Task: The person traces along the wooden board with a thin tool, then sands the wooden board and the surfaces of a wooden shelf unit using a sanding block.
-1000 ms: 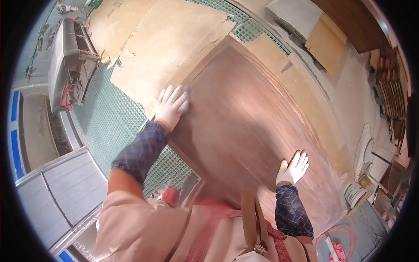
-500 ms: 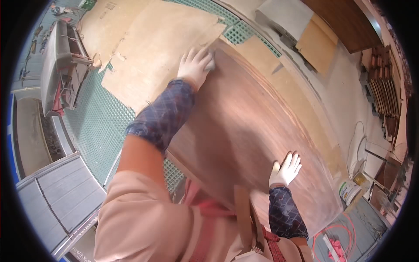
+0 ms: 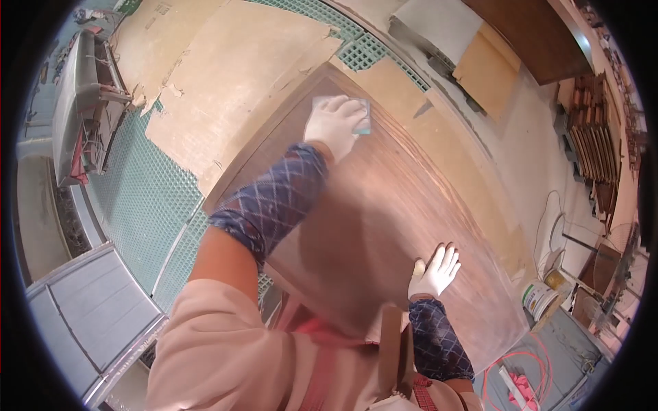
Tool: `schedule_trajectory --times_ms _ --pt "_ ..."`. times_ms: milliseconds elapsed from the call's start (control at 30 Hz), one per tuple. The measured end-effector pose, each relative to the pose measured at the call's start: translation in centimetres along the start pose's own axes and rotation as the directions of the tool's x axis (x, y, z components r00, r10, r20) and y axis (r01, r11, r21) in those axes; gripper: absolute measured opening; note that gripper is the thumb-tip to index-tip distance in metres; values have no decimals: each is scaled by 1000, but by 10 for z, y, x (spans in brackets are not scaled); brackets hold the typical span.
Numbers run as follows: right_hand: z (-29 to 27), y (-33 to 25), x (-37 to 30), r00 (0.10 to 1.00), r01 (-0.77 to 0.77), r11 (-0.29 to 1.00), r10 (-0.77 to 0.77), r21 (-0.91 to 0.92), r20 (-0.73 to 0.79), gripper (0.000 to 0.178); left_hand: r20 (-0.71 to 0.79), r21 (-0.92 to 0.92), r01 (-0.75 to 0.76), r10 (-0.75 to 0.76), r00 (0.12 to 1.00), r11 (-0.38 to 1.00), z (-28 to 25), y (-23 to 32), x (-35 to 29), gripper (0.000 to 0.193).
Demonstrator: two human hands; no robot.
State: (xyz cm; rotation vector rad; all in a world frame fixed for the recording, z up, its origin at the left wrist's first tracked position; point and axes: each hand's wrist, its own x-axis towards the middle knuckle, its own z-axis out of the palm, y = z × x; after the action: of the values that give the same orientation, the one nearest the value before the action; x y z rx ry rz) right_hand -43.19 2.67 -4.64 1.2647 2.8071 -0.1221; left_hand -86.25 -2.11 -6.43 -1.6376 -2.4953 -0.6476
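A large brown wooden panel [image 3: 384, 198] with visible grain and a dusty surface lies in front of me. My left hand [image 3: 334, 127], in a white glove, is near its far end. Under the palm and fingers it grips a pale blue, rectangular sanding pad [image 3: 364, 122], pressed against the wood. Most of the pad is hidden by the glove. My right hand [image 3: 436, 271], gloved too, rests on the panel nearer to me, at the right, fingers stretched out and holding nothing. Dark blue patterned sleeves cover both forearms.
Torn tan sheeting [image 3: 240, 75] lies over green grating [image 3: 147, 188] beyond and left of the panel. A grey box-shaped unit [image 3: 86, 103] stands far left. On the right are a white bucket [image 3: 539, 299], stacked brown boards [image 3: 591, 133] and a red hose [image 3: 545, 356].
My left hand has moved with the pad from the panel's far left edge rightward and slightly nearer, onto the wood. My right hand stays flat. The whole view has shifted a little.
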Motion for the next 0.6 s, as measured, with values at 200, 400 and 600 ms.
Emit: schedule_trajectory --times_ms 200,400,600 --pt "-9 -7 6 1000 6 1000 -6 -3 -19 72 -101 123 233 -221 970 965 -25 -20 22 22" --pt "-4 -6 1 1000 8 1000 -8 -20 5 73 -130 -69 -129 120 984 989 26 112 -21 26" --pt "-9 -14 7 997 20 1000 -20 1 -75 70 -68 43 54 -51 996 998 -28 -28 9 22"
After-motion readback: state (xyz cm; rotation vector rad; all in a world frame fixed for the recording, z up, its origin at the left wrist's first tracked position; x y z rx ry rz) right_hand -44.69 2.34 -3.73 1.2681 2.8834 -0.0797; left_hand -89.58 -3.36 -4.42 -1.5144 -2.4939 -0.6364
